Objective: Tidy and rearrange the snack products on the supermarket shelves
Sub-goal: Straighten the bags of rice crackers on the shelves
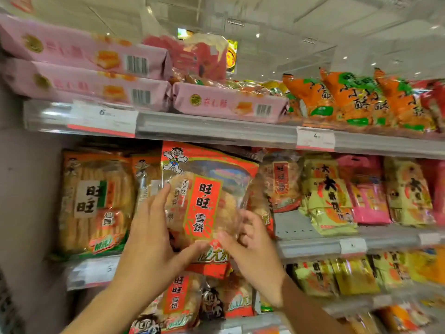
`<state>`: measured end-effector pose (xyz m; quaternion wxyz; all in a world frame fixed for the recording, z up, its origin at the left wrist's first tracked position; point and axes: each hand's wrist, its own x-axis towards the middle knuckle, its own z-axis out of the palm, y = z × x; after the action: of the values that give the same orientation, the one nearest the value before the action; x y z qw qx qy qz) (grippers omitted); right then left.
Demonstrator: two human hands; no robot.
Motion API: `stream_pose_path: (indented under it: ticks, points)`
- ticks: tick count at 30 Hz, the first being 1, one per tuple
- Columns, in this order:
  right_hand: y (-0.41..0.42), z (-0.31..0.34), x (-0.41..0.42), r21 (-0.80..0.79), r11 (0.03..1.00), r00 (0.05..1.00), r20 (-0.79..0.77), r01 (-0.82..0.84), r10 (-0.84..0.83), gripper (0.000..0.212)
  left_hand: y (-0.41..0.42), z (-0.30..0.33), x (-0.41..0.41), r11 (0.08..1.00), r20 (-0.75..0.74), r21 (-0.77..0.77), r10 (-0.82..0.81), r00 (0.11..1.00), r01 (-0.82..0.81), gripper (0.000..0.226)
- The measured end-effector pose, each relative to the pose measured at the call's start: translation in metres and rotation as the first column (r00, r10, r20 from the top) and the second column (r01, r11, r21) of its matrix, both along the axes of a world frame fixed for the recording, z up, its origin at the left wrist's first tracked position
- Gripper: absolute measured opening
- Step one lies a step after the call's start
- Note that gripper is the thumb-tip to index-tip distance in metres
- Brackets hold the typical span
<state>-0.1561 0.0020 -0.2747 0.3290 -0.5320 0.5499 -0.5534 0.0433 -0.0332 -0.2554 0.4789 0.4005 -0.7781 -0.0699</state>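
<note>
A large red and clear bag of rice crackers (207, 189) with a cartoon boy on it stands upright at the front of the middle shelf. My left hand (154, 232) holds its left side, fingers straight up along the bag and thumb pressed under its lower edge. My right hand (250, 244) grips the bag's lower right corner with curled fingers. Orange bags of long rice crackers (96, 201) stand just left of it. More bags of the same red kind (279, 184) stand behind it to the right.
The top shelf carries pink boxes (84, 68) at left and orange bags (356, 100) at right. Yellow-green packs (330, 198) and pink packs (368, 198) fill the middle shelf's right. A bare shelf patch (291, 225) lies right of the held bag. Lower shelves hold more bags (183, 300).
</note>
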Motion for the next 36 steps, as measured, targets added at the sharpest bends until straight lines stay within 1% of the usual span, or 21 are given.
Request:
stream_pose_path:
  ticks: [1,3,5,6,11,13,14,16,17,18,19,20,22,24,25,27,29,31,33,36]
  points:
    - [0.005,-0.001,-0.014,0.002,0.999,0.999,0.015,0.045,-0.045,0.062,-0.001,-0.001,-0.012,0.999,-0.024,0.021,-0.049,0.999,0.049,0.11]
    - [0.015,-0.002,-0.045,0.031,0.992,0.992,0.023,0.124,-0.125,0.057,-0.003,-0.001,-0.036,0.985,-0.107,0.129,-0.1,0.989,0.113,0.102]
    - [0.026,-0.001,-0.077,0.027,0.984,0.985,-0.017,0.174,-0.174,0.047,-0.004,-0.003,-0.06,0.959,-0.184,0.231,-0.124,0.975,0.166,0.098]
    - [0.031,-0.001,-0.093,0.026,0.981,0.981,-0.037,0.191,-0.19,0.045,-0.004,-0.004,-0.074,0.946,-0.192,0.258,-0.149,0.97,0.197,0.095]
    - [0.04,0.001,-0.177,0.006,0.972,0.97,-0.071,0.234,-0.233,0.046,0.004,-0.004,-0.148,0.939,-0.154,0.231,-0.224,0.962,0.255,0.063]
    - [0.036,0.004,-0.209,0.0,0.971,0.97,-0.055,0.239,-0.238,0.048,0.008,-0.003,-0.179,0.949,-0.109,0.193,-0.233,0.966,0.251,0.059]
    - [0.033,0.005,-0.227,-0.006,0.971,0.97,-0.04,0.238,-0.238,0.049,0.008,-0.003,-0.193,0.956,-0.068,0.175,-0.227,0.971,0.236,0.061]
    - [0.023,0.011,-0.258,-0.006,0.973,0.973,-0.031,0.23,-0.23,0.049,0.001,-0.008,-0.213,0.982,0.047,0.125,-0.148,0.988,0.141,0.072]
    - [0.017,0.014,-0.271,-0.006,0.976,0.975,-0.036,0.219,-0.22,0.048,-0.003,-0.013,-0.219,0.994,0.133,0.082,-0.084,0.988,0.074,0.074]
    - [0.009,0.017,-0.282,-0.012,0.98,0.979,-0.037,0.2,-0.2,0.046,-0.006,-0.017,-0.223,0.999,0.239,0.038,-0.013,0.971,0.004,0.076]
    - [0.0,0.018,-0.291,-0.019,0.984,0.983,-0.031,0.18,-0.18,0.045,-0.008,-0.022,-0.226,0.998,0.349,0.018,0.049,0.936,-0.059,0.077]
    - [-0.009,0.02,-0.298,-0.027,0.985,0.985,-0.029,0.168,-0.168,0.043,-0.01,-0.027,-0.227,0.993,0.44,0.027,0.092,0.893,-0.116,0.078]
    - [-0.027,0.023,-0.303,-0.044,0.986,0.985,-0.051,0.163,-0.165,0.042,-0.015,-0.035,-0.226,0.974,0.546,0.041,0.166,0.821,-0.224,0.082]
    - [-0.042,0.025,-0.299,-0.06,0.979,0.971,-0.13,0.194,-0.2,0.04,-0.022,-0.045,-0.219,0.952,0.623,0.012,0.232,0.747,-0.306,0.092]
    - [-0.048,0.024,-0.294,-0.065,0.979,0.963,-0.175,0.194,-0.203,0.04,-0.024,-0.048,-0.214,0.941,0.634,0.008,0.257,0.729,-0.338,0.095]
    - [-0.058,0.019,-0.282,-0.063,0.984,0.961,-0.216,0.166,-0.175,0.039,-0.028,-0.05,-0.204,0.924,0.625,0.008,0.293,0.723,-0.382,0.097]
    - [-0.063,0.013,-0.271,-0.039,0.985,0.945,-0.276,0.17,-0.175,0.042,-0.026,-0.047,-0.199,0.921,0.625,0.003,0.303,0.72,-0.391,0.094]
    - [-0.066,0.009,-0.264,-0.037,0.974,0.889,-0.402,0.225,-0.221,0.051,-0.023,-0.045,-0.196,0.931,0.611,-0.013,0.295,0.735,-0.364,0.085]
    - [-0.067,0.005,-0.26,-0.05,0.96,0.803,-0.537,0.275,-0.258,0.059,-0.021,-0.045,-0.198,0.942,0.582,-0.048,0.298,0.756,-0.333,0.078]
    - [-0.063,-0.003,-0.254,-0.108,0.936,0.733,-0.595,0.334,-0.33,0.068,-0.022,-0.047,-0.212,0.961,0.567,-0.157,0.275,0.777,-0.226,0.069]
